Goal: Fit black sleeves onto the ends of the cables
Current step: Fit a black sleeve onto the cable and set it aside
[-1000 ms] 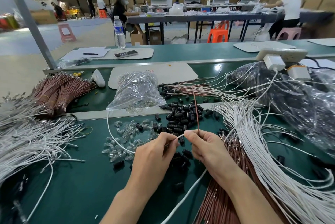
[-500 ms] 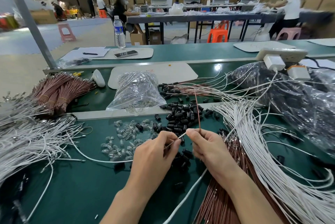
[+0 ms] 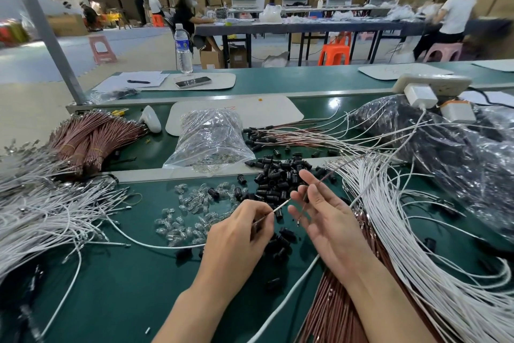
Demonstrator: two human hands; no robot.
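Observation:
My left hand [image 3: 239, 234] pinches the end of a white cable [image 3: 279, 207], whose tip points up and right toward my right hand. My right hand [image 3: 325, 217] is spread with straight fingers, palm facing left. A thin brown cable [image 3: 305, 199] lies across those fingers and slants up to the right. Just beyond both hands, loose black sleeves [image 3: 278, 176] are heaped on the green bench [image 3: 125, 287], with more scattered under my hands. I see no sleeve on either cable tip.
Clear small bulbs [image 3: 192, 203] lie left of the sleeves, behind them a clear bag [image 3: 211, 137]. White cables fan out at left [image 3: 41, 203] and right [image 3: 403, 231]. Brown bundles lie far left [image 3: 91, 137] and beneath my right forearm [image 3: 333, 312]. A black plastic bag [image 3: 459, 153] fills the right.
My right hand has opened from a pinch to spread fingers, and the brown cable has tipped from upright to slanting right. The white cable's loop has slid lower across the bench.

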